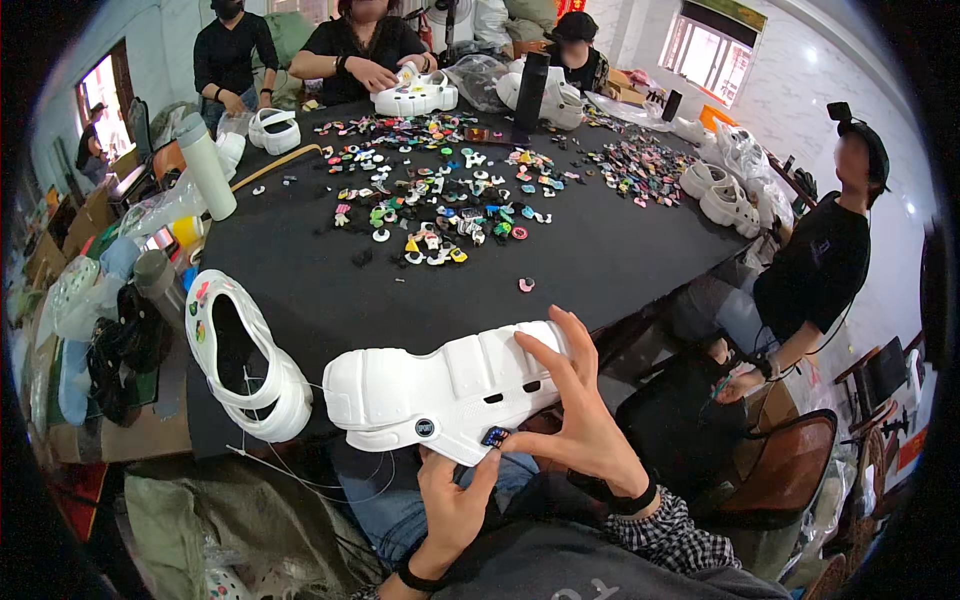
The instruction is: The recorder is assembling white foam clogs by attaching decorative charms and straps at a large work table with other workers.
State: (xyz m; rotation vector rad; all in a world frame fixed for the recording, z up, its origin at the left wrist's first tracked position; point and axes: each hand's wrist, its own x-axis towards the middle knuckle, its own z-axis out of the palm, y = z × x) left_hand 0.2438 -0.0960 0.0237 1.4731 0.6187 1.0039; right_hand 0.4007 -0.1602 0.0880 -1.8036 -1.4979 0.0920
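Table (pixel 620 260): black top. Pale tumbler (pixel 205 168) at table's left edge. Yellow roll (pixel 187 231) just left of table. Tall black block (pixel 531 98) on table's far part. Window (pixel 706 58) in wall beyond table, toward right. Person in dark shirt (pixel 815 262) right of table. Brown chair (pixel 785 478) right of table, near end. Olive cloth (pixel 215 530) below table's near left corner.

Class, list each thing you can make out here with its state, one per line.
Held clog, turned on its side
Round badge, attached to the clog
Square charm, at the strap; fastening unclear
Left hand, pinching the strap
Right hand, fingers spread around the clog
Nearby clog, decorated, opening facing up
Loose charms, scattered
Pale bottle, upright, closed
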